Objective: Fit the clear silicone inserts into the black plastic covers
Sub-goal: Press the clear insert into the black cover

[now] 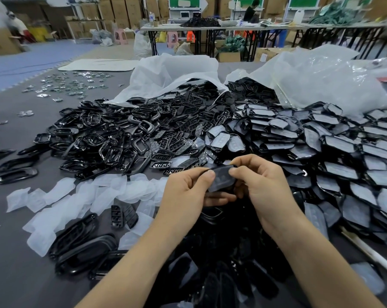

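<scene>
The left hand [185,190] and the right hand [263,185] pinch one black cover [223,187] between them in the near middle, fingers curled round its two ends. A clear insert [221,177] lies on it. More clear inserts [65,196] lie near on the left.

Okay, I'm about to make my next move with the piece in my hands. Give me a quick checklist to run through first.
1. Grip: left hand and right hand both pinch the black plastic cover: ok.
2. Clear silicone insert lies on that cover: ok.
3. Insert seated all round its edge: cannot tell, the thumbs hide both ends.
4. Loose clear inserts within reach, on the grey table to the left: ok.
5. Pile of bare black covers ahead: ok.
6. Stack of fitted covers to the right, to set this one on: ok.
</scene>
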